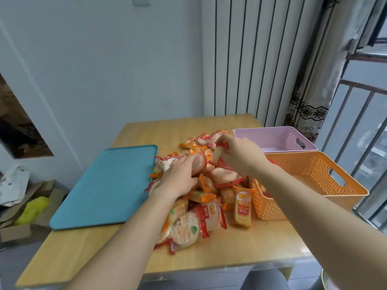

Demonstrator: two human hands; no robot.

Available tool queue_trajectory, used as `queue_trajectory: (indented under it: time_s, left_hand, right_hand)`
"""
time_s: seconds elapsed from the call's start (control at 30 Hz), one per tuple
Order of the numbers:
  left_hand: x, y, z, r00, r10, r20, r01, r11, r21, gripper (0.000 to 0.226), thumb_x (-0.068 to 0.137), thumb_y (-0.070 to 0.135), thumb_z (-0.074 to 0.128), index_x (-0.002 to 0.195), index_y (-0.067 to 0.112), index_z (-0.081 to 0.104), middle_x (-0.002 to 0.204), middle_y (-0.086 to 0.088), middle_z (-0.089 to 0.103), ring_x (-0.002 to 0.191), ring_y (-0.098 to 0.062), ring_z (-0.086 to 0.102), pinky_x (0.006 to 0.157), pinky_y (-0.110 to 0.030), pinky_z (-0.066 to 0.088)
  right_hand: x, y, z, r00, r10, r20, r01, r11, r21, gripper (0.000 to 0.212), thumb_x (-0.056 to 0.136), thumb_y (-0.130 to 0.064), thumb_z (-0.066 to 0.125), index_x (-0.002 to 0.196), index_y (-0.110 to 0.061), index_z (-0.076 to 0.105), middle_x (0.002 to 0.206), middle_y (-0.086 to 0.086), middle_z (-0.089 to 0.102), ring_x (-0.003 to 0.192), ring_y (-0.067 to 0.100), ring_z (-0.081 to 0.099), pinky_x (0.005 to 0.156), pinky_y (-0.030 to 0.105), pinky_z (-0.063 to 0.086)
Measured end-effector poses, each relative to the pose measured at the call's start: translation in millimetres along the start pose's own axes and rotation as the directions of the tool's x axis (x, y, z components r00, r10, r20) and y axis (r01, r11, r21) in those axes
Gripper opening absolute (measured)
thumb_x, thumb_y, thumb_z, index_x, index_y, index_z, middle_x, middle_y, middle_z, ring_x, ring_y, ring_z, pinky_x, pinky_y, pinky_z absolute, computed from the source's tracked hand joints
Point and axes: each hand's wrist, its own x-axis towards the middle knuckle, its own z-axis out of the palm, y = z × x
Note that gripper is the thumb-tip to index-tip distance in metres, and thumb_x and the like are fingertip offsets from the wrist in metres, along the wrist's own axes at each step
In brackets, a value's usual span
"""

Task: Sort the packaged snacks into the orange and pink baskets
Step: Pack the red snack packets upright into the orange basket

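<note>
Head view: left hand (180, 178) grips one packet (198, 164), probably steadying the pile (201, 208), while right hand (240, 158) pinches a second packet (217, 154), likely bound for the orange basket (272, 208) at the desk's (209, 254) right edge.

only one cam here, head-mounted, wide-angle, looking forward and down at tabletop (88, 245), close, arm's reach from my seat

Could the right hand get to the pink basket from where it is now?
Probably yes. The right hand, pinching a snack packet, is close by the pink basket, whose open top has nothing over it.
</note>
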Motion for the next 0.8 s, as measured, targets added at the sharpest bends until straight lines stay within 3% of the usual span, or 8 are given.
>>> queue_trajectory:
  time_s: [0.13,0.2,0.3,0.43,0.5,0.57,0.67,0.8]
  left_hand:
    - [6,0,-1,0.982,0.014,-0.186,-0.002,0.998,0.065,0.043,0.099,0.027,0.058,0.140,0.033,0.049,0.132,0.004,0.065,0.120,-0.025,0.059,0.097,-0.046,0.050]
    - [6,-2,-9,0.952,-0.073,-0.299,0.048,0.995,-0.090,0.028,0.104,0.035,0.047,0.130,0.032,0.053,0.115,0.005,0.070,0.099,-0.023,0.065,0.087,-0.045,0.055]
    - [4,-4,-32,0.897,-0.290,-0.334,0.142,0.903,-0.405,0.030,0.106,0.041,0.041,0.126,0.023,0.055,0.111,0.005,0.066,0.095,-0.021,0.064,0.085,-0.039,0.054]
    - [-15,-11,-54,0.841,-0.539,-0.040,0.235,0.432,-0.871,0.022,0.100,0.015,0.041,0.111,0.010,0.060,0.096,-0.009,0.068,0.082,-0.023,0.065,0.076,-0.040,0.055]
    - [-32,-15,-58,0.848,-0.513,0.133,0.302,0.263,-0.916,0.024,0.098,0.018,0.042,0.099,0.008,0.063,0.090,-0.014,0.068,0.075,-0.025,0.063,0.066,-0.038,0.051]
    - [-47,-19,-58,0.886,-0.389,0.254,0.350,0.199,-0.915,0.036,0.099,0.030,0.039,0.103,0.007,0.065,0.086,-0.015,0.066,0.066,-0.024,0.060,0.057,-0.031,0.042]
    - [-73,-19,-63,0.918,-0.153,0.366,0.395,0.272,-0.877,0.039,0.095,0.037,0.041,0.105,0.008,0.064,0.076,-0.012,0.059,0.056,-0.020,0.054,0.053,-0.030,0.031]
    - [-99,-6,-62,0.872,-0.037,0.489,0.430,0.536,-0.726,0.053,0.063,0.027,0.068,0.112,0.011,0.060,0.099,-0.011,0.062,0.080,-0.015,0.064,0.067,-0.029,0.051]
  right_hand:
    - [-2,6,-9,0.990,0.108,-0.090,-0.091,0.980,0.177,0.037,0.100,-0.019,0.049,0.136,-0.016,0.051,0.119,0.010,0.070,0.104,0.033,0.066,0.081,0.049,0.058]
    - [-1,7,-10,0.982,0.186,-0.021,-0.170,0.933,0.317,0.039,0.101,-0.021,0.050,0.139,-0.013,0.051,0.123,0.010,0.067,0.109,0.030,0.065,0.082,0.044,0.059]
    - [1,5,-8,0.958,0.218,0.185,-0.270,0.902,0.338,0.037,0.102,-0.023,0.048,0.135,-0.008,0.055,0.114,0.007,0.064,0.100,0.025,0.063,0.080,0.038,0.059]
    - [1,-7,8,0.906,0.111,0.408,-0.172,0.978,0.117,0.057,0.097,-0.017,0.046,0.153,-0.014,0.035,0.117,0.009,0.063,0.100,0.025,0.059,0.068,0.028,0.045]
    - [4,-9,17,0.888,0.087,0.451,-0.139,0.987,0.083,0.073,0.092,-0.019,0.049,0.159,-0.018,0.021,0.104,0.002,0.062,0.094,0.022,0.060,0.065,0.028,0.045]
    - [9,-10,19,0.857,0.097,0.506,-0.133,0.990,0.036,0.077,0.088,-0.024,0.053,0.158,-0.015,0.021,0.092,-0.002,0.059,0.085,0.019,0.060,0.062,0.028,0.046]
    - [15,-9,20,0.799,0.130,0.587,-0.111,0.991,-0.068,0.085,0.082,-0.031,0.062,0.156,-0.014,0.024,0.102,0.001,0.061,0.097,0.024,0.063,0.079,0.036,0.057]
    - [22,-9,21,0.783,0.149,0.604,-0.040,0.981,-0.190,0.089,0.079,-0.033,0.077,0.153,-0.012,0.034,0.110,0.003,0.065,0.100,0.025,0.065,0.087,0.036,0.060]
